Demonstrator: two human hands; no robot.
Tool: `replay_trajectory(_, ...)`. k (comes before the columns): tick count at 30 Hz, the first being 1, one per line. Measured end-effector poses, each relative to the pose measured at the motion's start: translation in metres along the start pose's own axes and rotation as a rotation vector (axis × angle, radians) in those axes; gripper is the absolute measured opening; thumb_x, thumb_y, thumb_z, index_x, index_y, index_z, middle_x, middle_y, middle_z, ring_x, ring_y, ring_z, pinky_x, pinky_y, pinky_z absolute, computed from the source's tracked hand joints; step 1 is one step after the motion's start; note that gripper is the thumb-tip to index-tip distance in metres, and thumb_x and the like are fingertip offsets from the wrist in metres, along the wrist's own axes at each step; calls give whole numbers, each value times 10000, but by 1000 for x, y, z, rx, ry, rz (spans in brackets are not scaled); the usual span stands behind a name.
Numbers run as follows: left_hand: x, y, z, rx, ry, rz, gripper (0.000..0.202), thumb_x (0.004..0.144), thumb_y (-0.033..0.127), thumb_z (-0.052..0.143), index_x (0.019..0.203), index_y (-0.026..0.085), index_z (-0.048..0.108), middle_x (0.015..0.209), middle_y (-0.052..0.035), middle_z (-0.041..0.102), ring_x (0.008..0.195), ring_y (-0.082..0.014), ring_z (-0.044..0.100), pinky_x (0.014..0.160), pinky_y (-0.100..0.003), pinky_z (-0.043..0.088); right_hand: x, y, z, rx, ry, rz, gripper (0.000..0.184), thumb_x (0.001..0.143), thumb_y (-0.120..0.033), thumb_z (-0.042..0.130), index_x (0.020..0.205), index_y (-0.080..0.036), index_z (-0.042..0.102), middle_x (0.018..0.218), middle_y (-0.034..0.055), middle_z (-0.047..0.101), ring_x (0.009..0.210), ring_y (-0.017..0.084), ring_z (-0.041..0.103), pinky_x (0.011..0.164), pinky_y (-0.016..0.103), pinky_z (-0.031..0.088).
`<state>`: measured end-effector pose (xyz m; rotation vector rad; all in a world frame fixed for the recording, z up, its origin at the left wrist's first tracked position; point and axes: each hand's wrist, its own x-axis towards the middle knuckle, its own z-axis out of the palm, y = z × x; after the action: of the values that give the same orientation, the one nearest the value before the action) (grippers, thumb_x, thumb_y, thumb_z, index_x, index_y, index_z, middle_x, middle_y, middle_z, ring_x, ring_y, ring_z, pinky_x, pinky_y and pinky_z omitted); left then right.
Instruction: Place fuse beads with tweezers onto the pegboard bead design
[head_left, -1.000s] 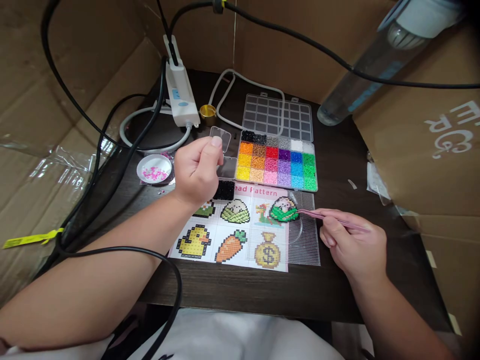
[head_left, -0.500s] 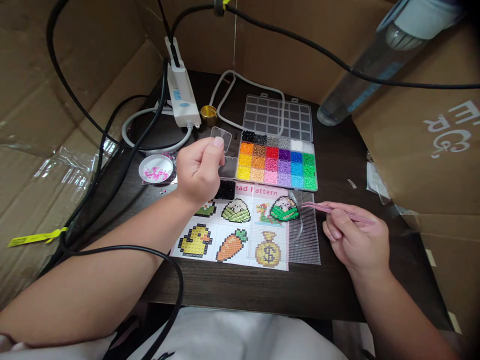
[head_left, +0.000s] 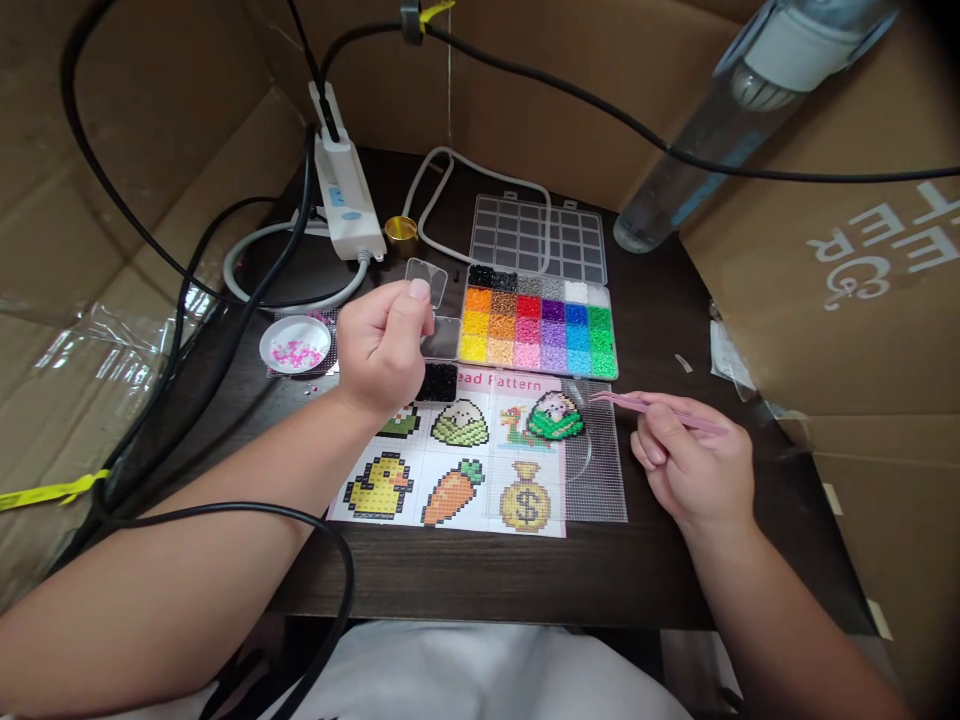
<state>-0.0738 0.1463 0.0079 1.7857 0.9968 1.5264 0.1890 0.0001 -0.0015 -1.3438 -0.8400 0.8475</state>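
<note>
My right hand is closed around pink tweezers. Their tips point left, just right of a green and white bead figure with a black outline. That figure rests on a clear pegboard overlapping a printed bead pattern sheet. My left hand is a closed fist raised over the sheet's upper left; anything inside it is hidden. Beside its thumb shows a small clear plastic piece, and I cannot tell whether the hand touches it. A small box of black beads lies by that wrist.
A sorted bead case has its clear lid open behind. Left are a white dish of pink beads and a power strip with looping cables. A gold cup and a clear tube stand behind; cardboard walls surround the desk.
The view has shifted slightly, so most things appear a little farther left. Both hands keep nearly the same pose, the tweezers still held beside the bead figure.
</note>
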Motion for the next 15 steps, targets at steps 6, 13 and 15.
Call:
replay_trajectory(6,0,0,-1,-2,-12,-4,528,991,482,494,542,209,447,505,-5,383,495,-127,369,518,-351,315,0,-1,2,9,13,2,108,830,-282,789,882,-187,787,875,113,794,415,53,426,392,230,317)
replay_trajectory(13,0,4,-4,16,0,-19,498,983,428,493,544,198,445,497,3,390,488,-114,373,501,-326,307,11,-5,2,2,68,-44,124,810,-293,808,875,-188,805,875,115,794,430,59,439,400,237,331)
replay_trajectory(15,0,4,-5,8,-3,-16,469,983,387,487,556,194,455,498,8,393,487,-109,377,498,-314,310,20,-11,6,-71,25,-94,144,829,-314,794,907,-194,814,849,104,790,441,71,451,403,247,348)
